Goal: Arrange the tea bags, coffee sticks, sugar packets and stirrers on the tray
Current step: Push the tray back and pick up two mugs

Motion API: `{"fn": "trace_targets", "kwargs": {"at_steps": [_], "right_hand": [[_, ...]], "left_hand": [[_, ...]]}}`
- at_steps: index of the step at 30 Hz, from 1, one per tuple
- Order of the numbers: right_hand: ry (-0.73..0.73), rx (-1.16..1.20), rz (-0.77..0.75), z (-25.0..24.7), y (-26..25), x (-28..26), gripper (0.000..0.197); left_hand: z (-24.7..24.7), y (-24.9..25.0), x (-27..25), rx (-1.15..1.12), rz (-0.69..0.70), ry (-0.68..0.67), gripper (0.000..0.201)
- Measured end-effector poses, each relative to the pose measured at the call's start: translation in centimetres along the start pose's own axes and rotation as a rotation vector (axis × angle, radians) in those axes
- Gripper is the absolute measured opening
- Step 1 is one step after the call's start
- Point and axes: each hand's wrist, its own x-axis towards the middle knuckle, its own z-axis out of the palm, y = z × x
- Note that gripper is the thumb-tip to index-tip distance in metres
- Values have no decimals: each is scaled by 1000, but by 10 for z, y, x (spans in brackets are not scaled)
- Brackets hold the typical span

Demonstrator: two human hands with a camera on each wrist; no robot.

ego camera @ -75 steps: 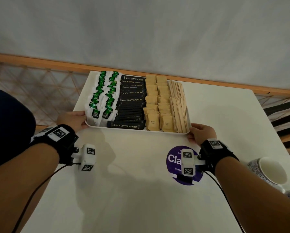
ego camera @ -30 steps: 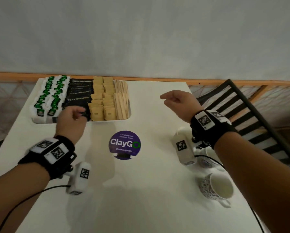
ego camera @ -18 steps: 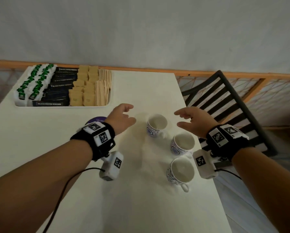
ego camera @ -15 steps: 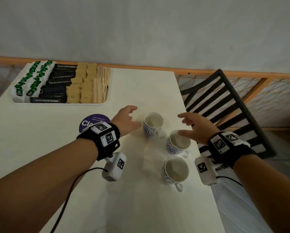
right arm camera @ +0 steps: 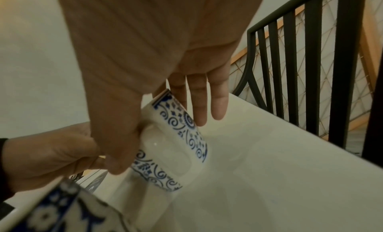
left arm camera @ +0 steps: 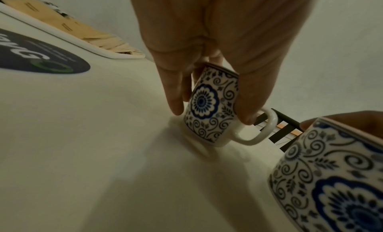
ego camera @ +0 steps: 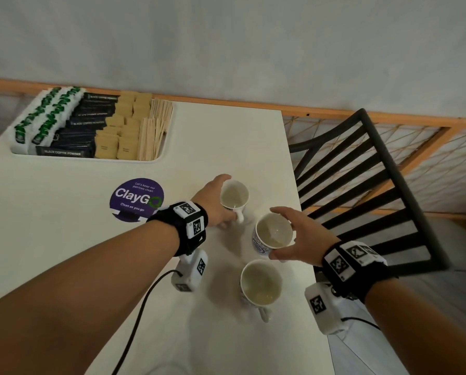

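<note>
Evidently the arranging is finished, or close to it. The tray [ego camera: 161, 147] sits at the far left of the counter [ego camera: 64, 239], filled edge to edge in four bands: tea bags [ego camera: 45, 117] on the left, then black coffee sticks [ego camera: 88, 125], then tan sugar packets [ego camera: 123, 128], then wooden stirrers [ego camera: 156, 131] at the right. No loose tea bag, stick, packet or stirrer is seen on the counter outside the tray. Whether each band is squared up cannot be judged at this range.

Both hands are well apart from the tray, at the near right of the counter, busy with patterned cups. The left hand [ego camera: 215, 201] is wrapped round the far cup [left arm camera: 211, 107]; in the left wrist view, fingers are seen on one side of its wall and the thumb on the other, beside the handle, with the cup tilted on its base. The right hand [ego camera: 299, 236] is closed over the middle cup [ego camera: 272, 234], thumb on one side and fingers on the other. Whether that cup is lifted or just tipped cannot be told. A third cup [ego camera: 261, 282] stands nearest, untouched.

A round purple sticker [ego camera: 135, 198] lies on the counter between tray and cups. A black chair [ego camera: 375, 185] stands off the right edge.

Judged remaining for the task itself: little or nothing; perhaps a final straightening.
</note>
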Motion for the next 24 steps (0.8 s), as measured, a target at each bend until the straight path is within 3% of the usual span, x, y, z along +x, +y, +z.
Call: {"fn": "trace_targets", "kwargs": {"at_steps": [4, 9, 18, 24], "right_hand": [[26, 36, -37, 0, 4, 6, 80], [53, 34, -10, -15, -6, 29, 76], [217, 6, -52, -55, -93, 125, 73], [275, 77, -5, -31, -150, 208, 73]], "left_hand": [[-1, -2, 0, -20, 18, 34, 86], [-25, -18, -10, -107, 5, 122, 75], [-136, -72, -36, -122, 26, 212, 73], [-202, -112, -29, -156, 48, 242, 79]]}}
